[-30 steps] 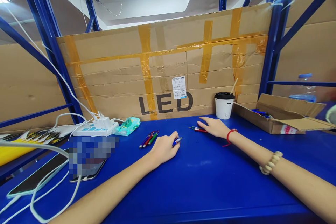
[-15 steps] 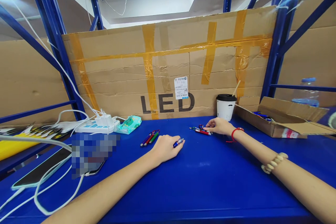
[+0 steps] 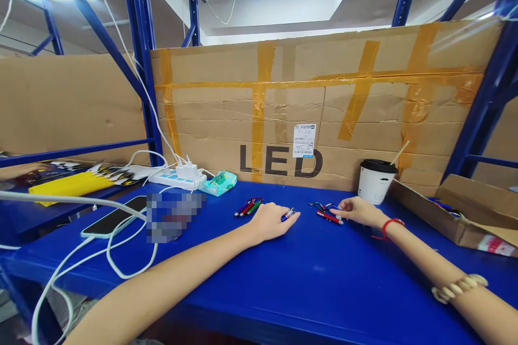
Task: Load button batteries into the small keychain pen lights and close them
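My left hand (image 3: pixel 272 222) rests on the blue table, its fingers closed on a blue pen (image 3: pixel 288 214) whose end shows by the thumb. Just left of it lie several pens (image 3: pixel 249 207) in purple, red and green, side by side. My right hand (image 3: pixel 356 211), with a red string at the wrist, is closed in a pinch at a small cluster of carabiner-like clips (image 3: pixel 322 206). What its fingertips hold is too small to name. Beside them lies a red pen (image 3: pixel 329 218).
A lidded paper cup (image 3: pixel 375 183) stands behind my right hand. An open cardboard box (image 3: pixel 461 215) is at the right. At the left are a wipes packet (image 3: pixel 219 183), a power strip (image 3: pixel 172 179), white cables, a phone (image 3: pixel 115 218) and a yellow package (image 3: pixel 67 186).
The view has turned left, so the scene sits further right. Among the small items, the red pen now shows slightly more apart from the clips. Both hands remain in nearly the same places.
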`<state>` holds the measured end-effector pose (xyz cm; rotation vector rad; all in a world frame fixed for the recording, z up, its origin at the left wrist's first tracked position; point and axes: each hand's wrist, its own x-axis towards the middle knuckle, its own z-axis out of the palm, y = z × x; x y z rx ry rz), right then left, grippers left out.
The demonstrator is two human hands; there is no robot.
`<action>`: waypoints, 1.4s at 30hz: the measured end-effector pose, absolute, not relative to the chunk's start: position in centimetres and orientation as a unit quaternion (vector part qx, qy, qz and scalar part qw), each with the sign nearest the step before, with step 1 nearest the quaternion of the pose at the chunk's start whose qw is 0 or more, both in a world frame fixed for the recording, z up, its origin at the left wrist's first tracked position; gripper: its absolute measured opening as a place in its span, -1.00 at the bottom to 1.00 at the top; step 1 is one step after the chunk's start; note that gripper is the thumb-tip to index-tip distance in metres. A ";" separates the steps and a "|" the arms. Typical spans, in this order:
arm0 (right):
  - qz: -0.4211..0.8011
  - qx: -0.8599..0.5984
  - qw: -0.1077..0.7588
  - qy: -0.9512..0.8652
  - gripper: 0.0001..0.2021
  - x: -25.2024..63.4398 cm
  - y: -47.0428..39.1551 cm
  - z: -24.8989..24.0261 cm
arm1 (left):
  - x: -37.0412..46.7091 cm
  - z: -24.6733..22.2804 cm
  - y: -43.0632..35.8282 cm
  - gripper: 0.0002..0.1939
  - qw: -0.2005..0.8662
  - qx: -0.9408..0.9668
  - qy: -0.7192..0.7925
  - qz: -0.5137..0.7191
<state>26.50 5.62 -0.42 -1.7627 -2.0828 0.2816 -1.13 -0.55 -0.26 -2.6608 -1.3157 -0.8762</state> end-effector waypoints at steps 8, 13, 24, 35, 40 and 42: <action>0.054 -0.623 0.351 -0.697 -0.61 24.4 3.8 1.0 | -1.5 -0.5 0.6 -0.53 -0.183 -0.772 -0.453 -0.407; 0.216 -0.532 0.402 -0.713 -0.52 20.3 2.1 1.2 | -1.5 -0.4 0.8 -0.54 -0.350 -0.709 -0.420 -0.444; 0.468 -0.449 0.454 -0.611 -0.64 15.5 -1.9 1.7 | -0.3 -0.1 -0.5 -0.41 -0.527 -0.681 -0.347 -0.372; 0.415 -0.408 0.476 -0.659 -0.66 15.5 -0.9 0.4 | -0.3 0.1 -0.3 -0.47 -0.537 -0.659 -0.384 -0.361; 0.382 -0.421 0.467 -0.677 -0.67 15.7 -0.4 0.1 | -0.2 0.0 -0.4 -0.49 -0.527 -0.654 -0.383 -0.386; 0.384 -0.435 0.466 -0.669 -0.66 15.7 -0.5 0.2 | -0.2 0.0 -0.5 -0.49 -0.523 -0.654 -0.382 -0.391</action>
